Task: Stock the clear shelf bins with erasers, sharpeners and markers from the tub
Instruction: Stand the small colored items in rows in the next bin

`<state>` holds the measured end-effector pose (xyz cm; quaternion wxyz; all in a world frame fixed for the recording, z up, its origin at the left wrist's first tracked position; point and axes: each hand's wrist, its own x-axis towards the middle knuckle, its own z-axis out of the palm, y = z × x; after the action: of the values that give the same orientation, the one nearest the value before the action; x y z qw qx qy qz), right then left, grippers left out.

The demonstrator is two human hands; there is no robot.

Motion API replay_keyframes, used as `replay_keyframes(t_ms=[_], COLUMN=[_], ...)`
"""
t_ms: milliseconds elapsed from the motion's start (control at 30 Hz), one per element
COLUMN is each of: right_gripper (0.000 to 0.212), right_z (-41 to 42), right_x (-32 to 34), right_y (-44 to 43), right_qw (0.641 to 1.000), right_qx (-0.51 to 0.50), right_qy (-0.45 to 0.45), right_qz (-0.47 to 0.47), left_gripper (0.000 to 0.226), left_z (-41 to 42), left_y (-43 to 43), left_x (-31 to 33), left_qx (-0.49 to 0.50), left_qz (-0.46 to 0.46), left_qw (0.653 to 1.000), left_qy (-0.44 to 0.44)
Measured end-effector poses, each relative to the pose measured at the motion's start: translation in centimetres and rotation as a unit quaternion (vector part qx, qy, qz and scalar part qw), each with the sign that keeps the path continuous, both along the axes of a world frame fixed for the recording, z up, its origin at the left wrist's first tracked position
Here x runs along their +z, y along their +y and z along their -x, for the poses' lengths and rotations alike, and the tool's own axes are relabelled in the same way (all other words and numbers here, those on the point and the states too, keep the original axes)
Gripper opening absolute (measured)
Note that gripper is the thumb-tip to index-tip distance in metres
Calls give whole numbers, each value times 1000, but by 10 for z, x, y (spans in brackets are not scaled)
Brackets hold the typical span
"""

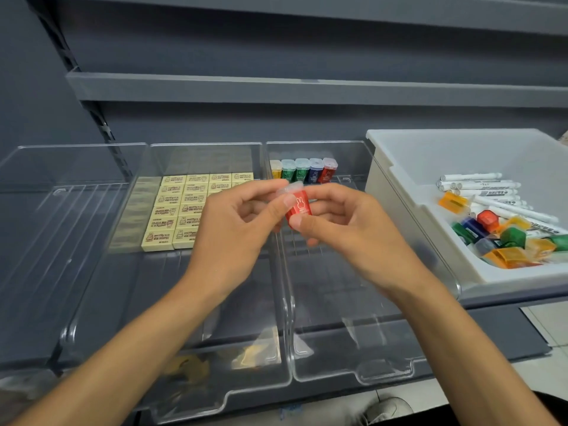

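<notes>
A red sharpener [297,209] is pinched, cap upward, between the left hand [239,229] and the right hand [347,229]. The row of sharpeners [304,170] is set just beyond them, nearer the right hand.

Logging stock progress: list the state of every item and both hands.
Red sharpener, held between both hands, cap on.
Left hand, pinches the red sharpener.
Right hand, pinches the red sharpener.
Erasers, flat in rows in middle bin.
Sharpener row, five upright at back of right bin.
Tub, holds markers and loose sharpeners.
</notes>
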<state>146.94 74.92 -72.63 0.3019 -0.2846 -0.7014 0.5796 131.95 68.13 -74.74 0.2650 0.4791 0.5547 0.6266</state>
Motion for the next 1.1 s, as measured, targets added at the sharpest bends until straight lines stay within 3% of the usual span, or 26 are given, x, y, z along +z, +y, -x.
replay_keyframes(t_ms=[233,500,633,733,867,933,1033,1100], right_gripper=[28,27,22,21,15,14,12,11], right_z=[4,7,5,7,9,9,14,18], right_x=[-5,-6,-5,-4,-1,-10,-37,-52], right_y=[-3,-8,-6,-8,-5,8,30,39], right_qw=[992,984,953,938,931,925,916,909], right_qx=[-91,-112,-173,-193,-217,-273,-334,-342], right_qy=[9,-39,-141,-166,-182,-192,-202,-228], right_qz=[-83,-132,-205,-234,-231,-182,-92,-72], left_gripper=[20,21,26,29,33,35,27,25], left_z=[-5,-3,-4,-6,-3,-2,-2,-6], left_y=[3,7,8,10,18,22,29,34], left_x=[2,-1,-5,-5,-1,0,-3,-5], left_qx=[-24,-18,-6,-4,-8,-16,-29,-35], left_qz=[-35,-49,-36,-24,-12,11,43,56], left_qw=[998,998,999,1000,998,989,947,920], left_qy=[-38,-25,-30,-13,56,146,318,387])
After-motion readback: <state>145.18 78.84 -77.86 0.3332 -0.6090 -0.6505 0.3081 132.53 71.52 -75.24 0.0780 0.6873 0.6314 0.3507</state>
